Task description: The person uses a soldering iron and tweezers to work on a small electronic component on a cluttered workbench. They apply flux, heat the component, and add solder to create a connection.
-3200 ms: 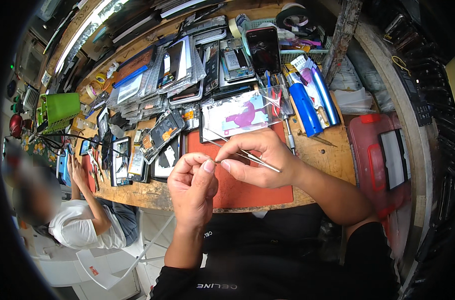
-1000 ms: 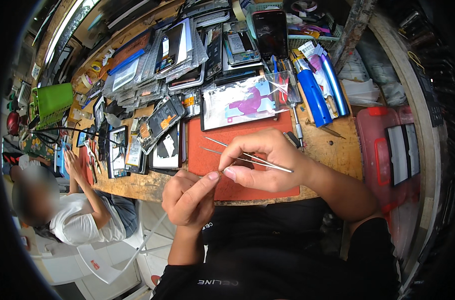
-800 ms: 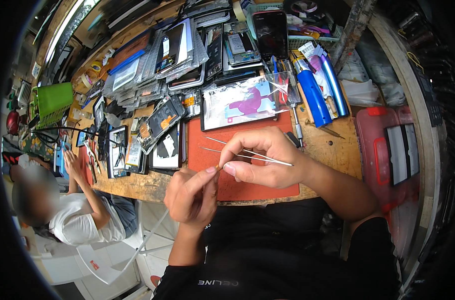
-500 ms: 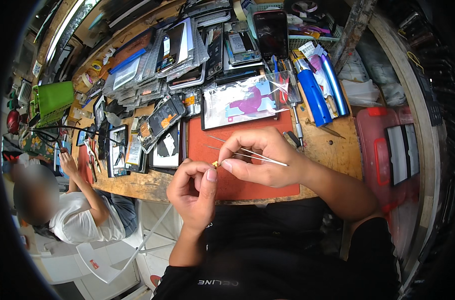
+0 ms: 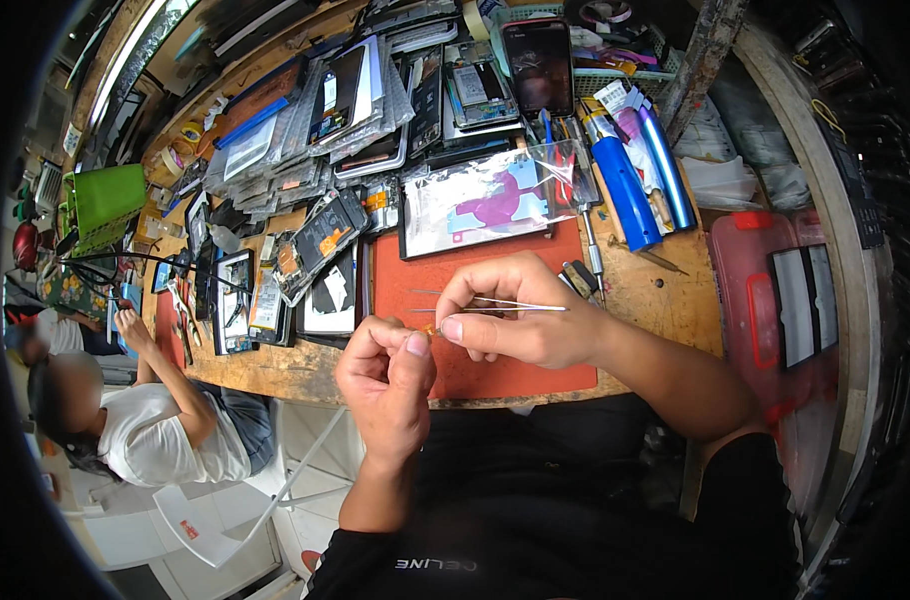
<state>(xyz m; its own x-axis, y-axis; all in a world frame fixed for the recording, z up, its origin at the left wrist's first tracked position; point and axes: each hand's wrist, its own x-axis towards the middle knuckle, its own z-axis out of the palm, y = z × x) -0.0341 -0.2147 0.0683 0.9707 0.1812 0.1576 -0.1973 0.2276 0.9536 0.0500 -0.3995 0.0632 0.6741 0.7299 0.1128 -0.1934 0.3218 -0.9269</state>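
Note:
Over the red mat (image 5: 515,380) my two hands meet at the fingertips. Thumb and forefinger of my left hand (image 5: 385,385) are closed on a tiny yellow-gold piece (image 5: 430,330), too small to make out further. The thumb and forefinger of my right hand (image 5: 520,325) pinch close to the same piece; whether they touch it I cannot tell. A pair of thin metal tweezers (image 5: 520,306) lies across the right hand, tucked in its fingers, with the spread tips pointing left. Beyond the hands, a phone panel in a clear bag (image 5: 435,195) rests on the mat's far part.
Phone parts in sleeves (image 5: 275,150) pile up at the back left. An upright phone (image 5: 540,70), blue cylinders (image 5: 625,190) and a screwdriver (image 5: 596,250) stand or lie at the right. A red case (image 5: 750,300) is farther right. A seated co-worker (image 5: 170,430) works at the left.
The tweezers have turned in my right hand, and their back end now sits higher, nearly level. Both hands stay close together around the tiny piece. The co-worker's head has shifted slightly.

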